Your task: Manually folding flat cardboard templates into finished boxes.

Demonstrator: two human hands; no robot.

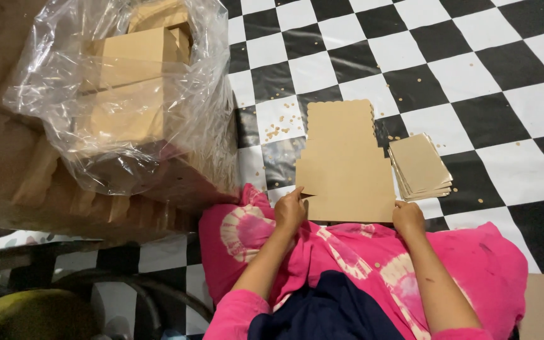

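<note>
A flat brown cardboard cut-out [344, 164] with stepped sides and a scalloped top lies over the checkered floor and my pink-clad lap. My left hand [289, 211] grips its lower left edge, fingers curled at a small notch. On the lower right corner rests my right hand [407, 217], closed on the edge. Just right of the cut-out lies a fanned stack of small square cardboard pieces [420, 167], a short way above my right hand.
A clear plastic bag [127, 94] holding folded cardboard boxes sits at the left on larger cardboard sheets [7, 182]. Small tan scraps [278, 129] dot the black-and-white checkered floor [473, 75]. A dark curved cable or hose [146, 296] lies at the lower left.
</note>
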